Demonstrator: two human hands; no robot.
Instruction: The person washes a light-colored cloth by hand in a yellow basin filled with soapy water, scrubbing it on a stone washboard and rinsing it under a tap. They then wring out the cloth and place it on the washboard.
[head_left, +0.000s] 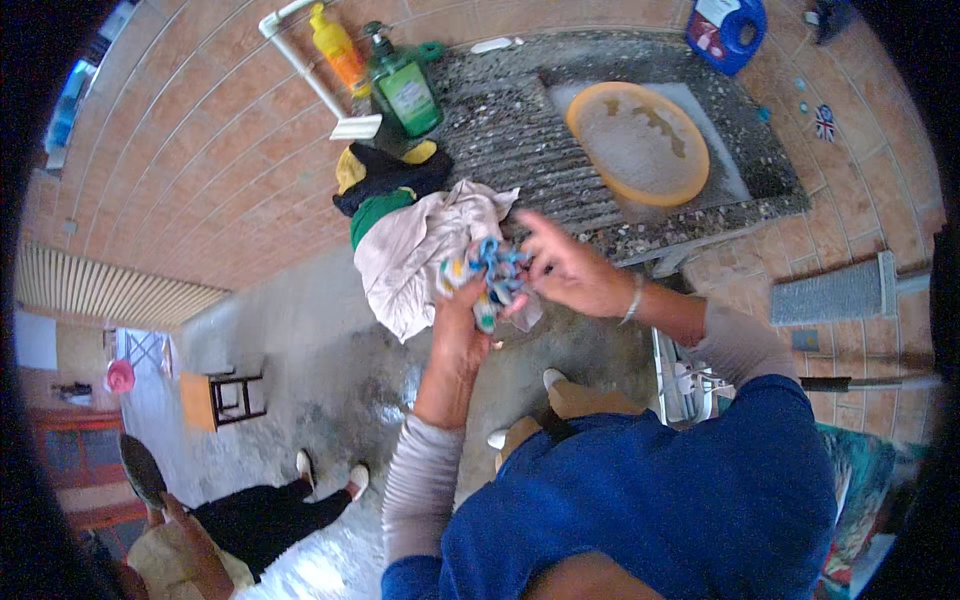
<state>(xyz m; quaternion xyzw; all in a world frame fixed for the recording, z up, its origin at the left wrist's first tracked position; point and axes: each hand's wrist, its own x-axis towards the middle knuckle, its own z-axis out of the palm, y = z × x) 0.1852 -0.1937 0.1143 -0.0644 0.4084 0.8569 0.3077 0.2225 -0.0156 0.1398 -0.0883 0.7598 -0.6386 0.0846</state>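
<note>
My left hand (459, 330) grips a small bunched-up multicoloured cloth (491, 274) with blue, white, yellow and green in it. Close by its right side is my right hand (577, 274), blurred, with the fingers apart; whether a fingertip touches the cloth is unclear. Beyond my left hand, a pale pinkish garment (409, 259) drapes over the left end of the stone washboard slab (510, 150). A green cloth (379, 214) and a black-and-yellow cloth (397, 172) lie beside it. An orange basin (701, 165) of sudsy water sits in the slab's recess.
A green pump bottle (409, 94), a yellow bottle (337, 49) and a white pipe (304, 71) stand along the tiled wall. A blue detergent jug (726, 34) is at the slab's far right corner. Behind at left are a stool (217, 401) and another person (255, 517).
</note>
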